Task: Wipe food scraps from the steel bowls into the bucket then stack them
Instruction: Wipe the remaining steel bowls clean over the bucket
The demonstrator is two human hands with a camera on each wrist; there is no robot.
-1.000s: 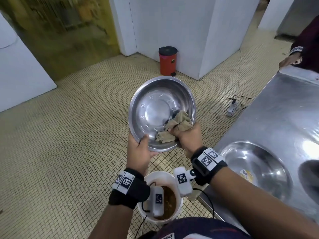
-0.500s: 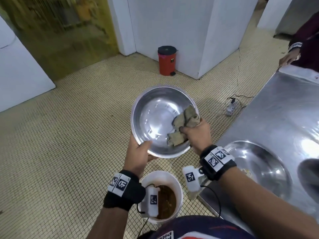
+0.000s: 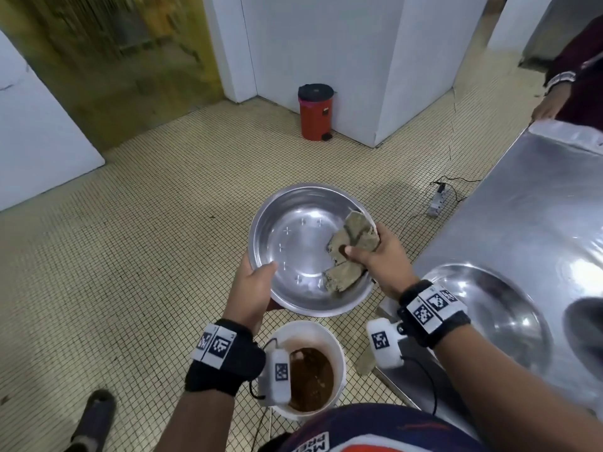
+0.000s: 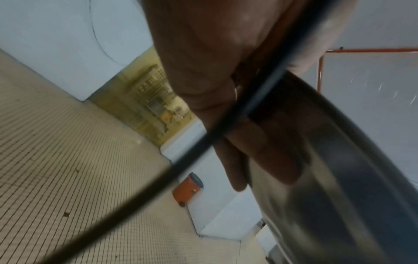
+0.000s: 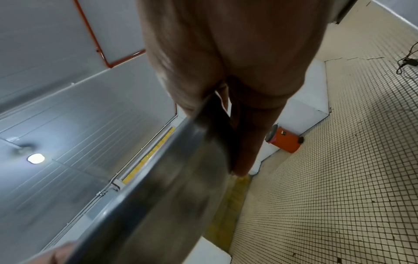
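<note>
I hold a steel bowl [image 3: 303, 249] above the white bucket [image 3: 339, 350], which holds brown scraps. My left hand [image 3: 257, 275] grips the bowl's near-left rim, thumb inside; its fingers [image 4: 260, 151] lie under the bowl [image 4: 339, 178]. My right hand [image 3: 375, 252] pinches a tan cloth [image 3: 352, 246] against the inside of the right rim. In the right wrist view its fingers [image 5: 246, 142] run along the outside of the bowl [image 5: 169, 205]. The inside of the bowl looks shiny. A second steel bowl [image 3: 489, 314] sits on the steel table [image 3: 538, 207] to my right.
A red pedal bin [image 3: 315, 110] stands by the white wall corner. A power strip [image 3: 439, 203] with a cable lies on the tiled floor beside the table. Another person's hand [image 3: 548, 106] rests at the table's far end. A dark shoe [image 3: 94, 415] is at lower left.
The bowl has come lower and tipped flatter, its opening more upward. My right hand has drawn the cloth from the near inner wall up to the right rim.
</note>
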